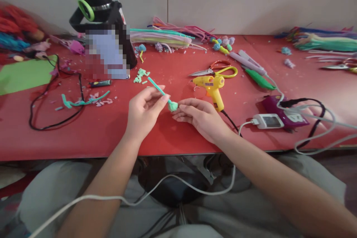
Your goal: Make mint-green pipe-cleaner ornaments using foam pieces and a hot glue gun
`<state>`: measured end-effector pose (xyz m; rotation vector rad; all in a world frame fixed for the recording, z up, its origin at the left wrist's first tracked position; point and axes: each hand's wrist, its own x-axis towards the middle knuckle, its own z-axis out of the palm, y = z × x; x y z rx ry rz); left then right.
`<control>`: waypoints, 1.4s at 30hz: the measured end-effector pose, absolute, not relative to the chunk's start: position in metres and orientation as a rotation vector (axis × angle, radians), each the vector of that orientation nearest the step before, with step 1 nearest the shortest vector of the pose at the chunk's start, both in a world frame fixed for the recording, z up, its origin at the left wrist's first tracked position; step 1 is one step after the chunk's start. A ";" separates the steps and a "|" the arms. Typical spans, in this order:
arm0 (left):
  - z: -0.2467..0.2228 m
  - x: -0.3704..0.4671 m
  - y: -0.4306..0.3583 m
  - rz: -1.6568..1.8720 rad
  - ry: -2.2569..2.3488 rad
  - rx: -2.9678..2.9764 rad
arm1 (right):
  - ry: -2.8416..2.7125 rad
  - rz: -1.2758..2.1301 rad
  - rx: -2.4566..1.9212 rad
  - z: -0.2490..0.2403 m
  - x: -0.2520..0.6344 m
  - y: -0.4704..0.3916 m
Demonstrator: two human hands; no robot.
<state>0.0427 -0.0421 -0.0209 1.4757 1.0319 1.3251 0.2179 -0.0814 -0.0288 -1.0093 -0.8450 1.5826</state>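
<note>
Between thumb and fingers my left hand (146, 109) pinches a teal pipe cleaner stem (156, 86), which slants up to the left. At its lower end sits a pale green fuzzy cluster (173, 106). Closed fingertips of my right hand (198, 117) meet the cluster's right side; whatever they pinch is too small to make out. Beyond my left hand lies a heap of short pale green clippings (141, 76). Just past my right hand, a yellow glue gun (212, 87) rests on the red table, its nozzle pointing left.
Scissors (220, 71) lie behind the glue gun, near a lilac hair straightener (248, 62). A tall black bottle (126, 41) stands back left. Pipe cleaner bundles (164, 39) line the wall. At right are a purple power box (292, 115) and cables; a black cord (41, 129) loops left.
</note>
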 end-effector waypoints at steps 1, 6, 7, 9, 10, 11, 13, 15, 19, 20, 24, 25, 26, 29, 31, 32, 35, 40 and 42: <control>-0.021 0.043 -0.043 1.319 1.044 1.500 | -0.845 1.568 -1.017 -0.029 0.218 -0.081; -0.020 0.044 -0.044 1.303 1.064 1.549 | -0.852 1.534 -1.056 -0.028 0.216 -0.081; -0.020 0.044 -0.045 1.303 1.066 1.557 | -0.859 1.528 -1.066 -0.028 0.216 -0.081; -0.020 0.044 -0.045 1.302 1.070 1.575 | -0.876 1.515 -1.079 -0.028 0.216 -0.081; -0.020 0.044 -0.045 1.302 1.073 1.582 | -0.882 1.511 -1.080 -0.028 0.216 -0.081; -0.020 0.044 -0.045 1.303 1.074 1.589 | -0.888 1.508 -1.078 -0.028 0.215 -0.080; -0.019 0.045 -0.045 1.307 1.074 1.600 | -0.896 1.505 -1.070 -0.029 0.215 -0.081; -0.019 0.045 -0.045 1.315 1.067 1.608 | -0.899 1.500 -1.064 -0.029 0.215 -0.081; -0.020 0.045 -0.044 1.321 1.044 1.621 | -0.899 1.493 -1.073 -0.028 0.215 -0.081; -0.021 0.045 -0.043 1.322 1.041 1.626 | -0.890 1.498 -1.075 -0.027 0.215 -0.081; -0.023 0.044 -0.043 1.328 1.026 1.648 | -0.844 1.527 -1.089 -0.024 0.215 -0.081; -0.023 0.044 -0.043 1.325 1.018 1.652 | -0.845 1.526 -1.091 -0.023 0.215 -0.081; -0.023 0.044 -0.043 1.320 1.011 1.653 | -0.852 1.521 -1.092 -0.024 0.215 -0.081; -0.025 0.043 -0.043 1.313 1.000 1.649 | -0.883 1.508 -1.082 -0.026 0.216 -0.080; -0.025 0.043 -0.044 1.317 0.996 1.651 | -0.895 1.506 -1.080 -0.027 0.216 -0.080; -0.025 0.043 -0.044 1.319 0.994 1.657 | -0.899 1.505 -1.081 -0.027 0.216 -0.080; -0.025 0.043 -0.044 1.321 0.991 1.679 | -0.902 1.498 -1.087 -0.028 0.216 -0.080; -0.026 0.043 -0.045 1.323 1.000 1.695 | -0.914 1.492 -1.088 -0.028 0.216 -0.080; -0.025 0.043 -0.045 1.318 1.005 1.690 | -0.920 1.486 -1.092 -0.027 0.216 -0.080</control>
